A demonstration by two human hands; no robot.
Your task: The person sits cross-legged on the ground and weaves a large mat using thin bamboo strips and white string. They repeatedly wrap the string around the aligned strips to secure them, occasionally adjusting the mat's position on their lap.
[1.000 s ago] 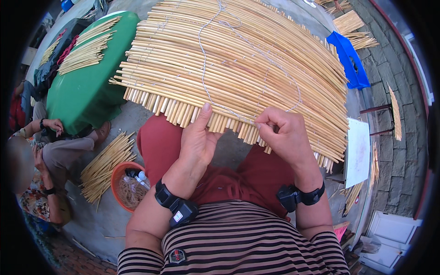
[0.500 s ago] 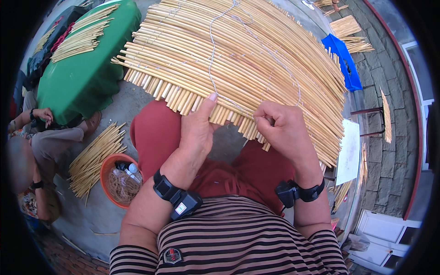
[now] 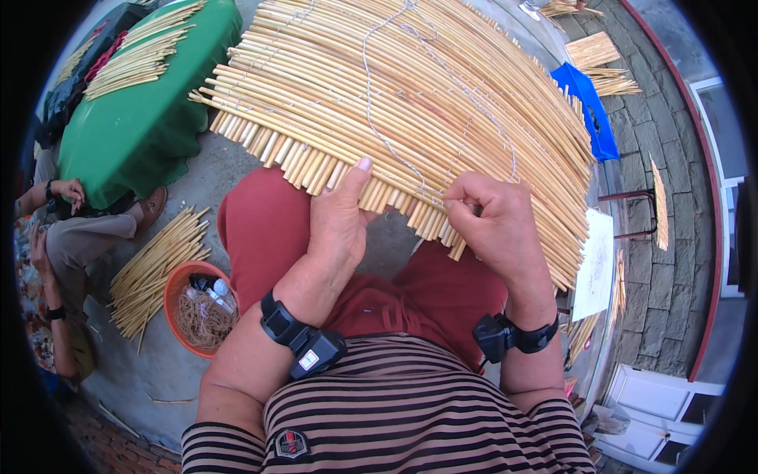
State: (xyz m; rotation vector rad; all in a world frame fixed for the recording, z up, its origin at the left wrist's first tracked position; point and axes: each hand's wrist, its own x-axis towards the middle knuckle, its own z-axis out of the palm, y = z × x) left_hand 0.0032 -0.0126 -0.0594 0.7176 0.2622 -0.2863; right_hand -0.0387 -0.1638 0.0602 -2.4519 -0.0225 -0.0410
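Note:
A wide mat of straw-coloured reed stalks point(image 3: 316, 87), stitched with pale thread, lies before me above my red trousers. My left hand point(image 3: 339, 209) is closed on its near edge, thumb on top and fingers hidden beneath. At the same edge, farther right, my right hand point(image 3: 493, 221) is closed in a pinch, thumb against curled forefinger. A grey-white cord point(image 3: 369, 99) loops loosely over the mat and runs down to the edge beside the right fingertips. What lies inside that pinch is mostly covered.
To the left, an orange bucket point(image 3: 174, 312) holds tangled fibres and small bottles, beside a pile of loose stalks point(image 3: 154, 268). A seated person point(image 3: 59, 253) is near a green-covered table point(image 3: 118, 130) bearing stalks. A blue crate point(image 3: 588, 110) and white board point(image 3: 596, 261) stand right.
My right hand has shifted slightly right, its pinch loosening a little. The cord's lower stretch has swung right, away from my left thumb. The seated person's lower hand has moved.

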